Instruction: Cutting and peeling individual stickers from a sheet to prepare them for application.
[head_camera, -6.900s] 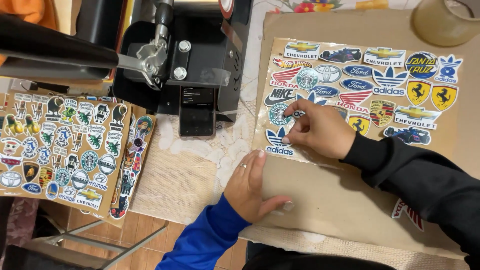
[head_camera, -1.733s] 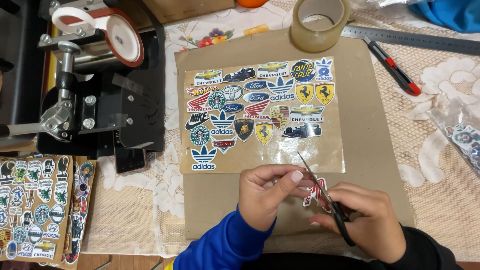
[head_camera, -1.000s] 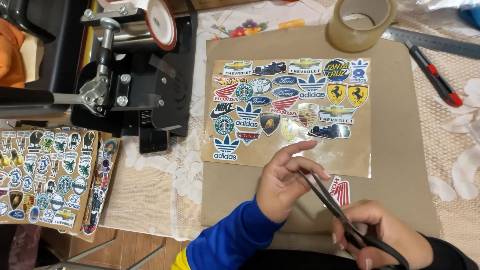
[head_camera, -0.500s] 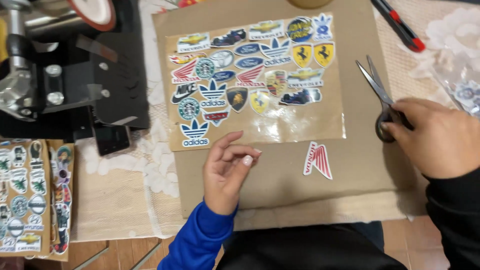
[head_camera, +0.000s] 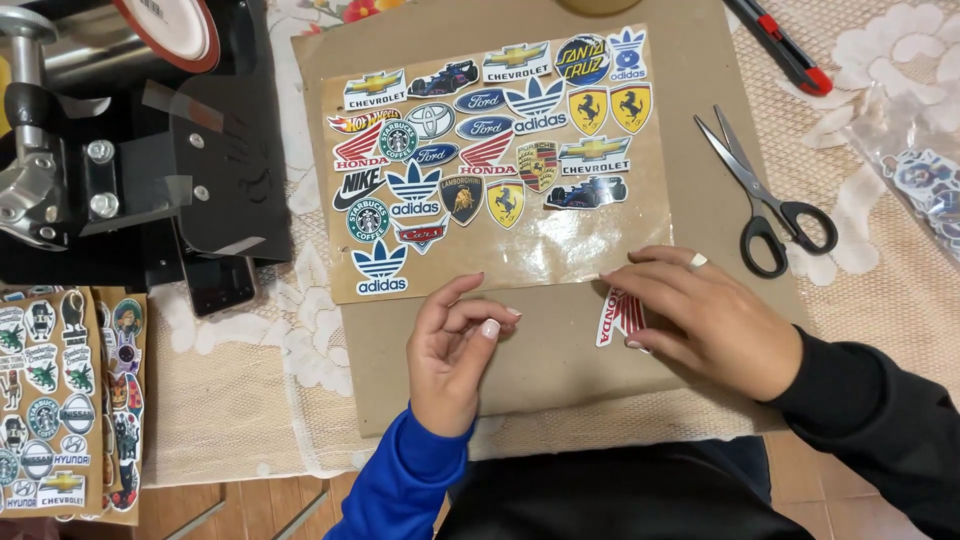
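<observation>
Under the right hand (head_camera: 700, 325), fingertips (head_camera: 640, 300) pressed flat: one small cut-out sticker, red and white wing shape (head_camera: 612, 318), lying on the brown kraft card sheet (head_camera: 560, 360). Fingers extended and close together, pinning the sticker's right edge rather than pinching it; a pale ring shows on one finger.

Left hand (head_camera: 450, 350): loosely curled, fingertips (head_camera: 492, 325) drawn toward the thumb, resting on the card well to the left of the sticker. Whether it holds a scrap cannot be told; nothing shows between the fingers.

Just beyond both sets of fingertips: glossy transparent film sheet (head_camera: 560, 245) bearing many printed logo stickers in rows.

Beyond and right of the right fingers: black-handled steel scissors (head_camera: 765, 200), lying open, untouched.

Far left of the left fingers: black heat-press machine (head_camera: 130, 150); below it, brown cards of small stickers (head_camera: 60, 400).

Step judged in hand: handling the freshly separated sticker. Lifting it would call for a fingernail under one edge, as it lies flat.
</observation>
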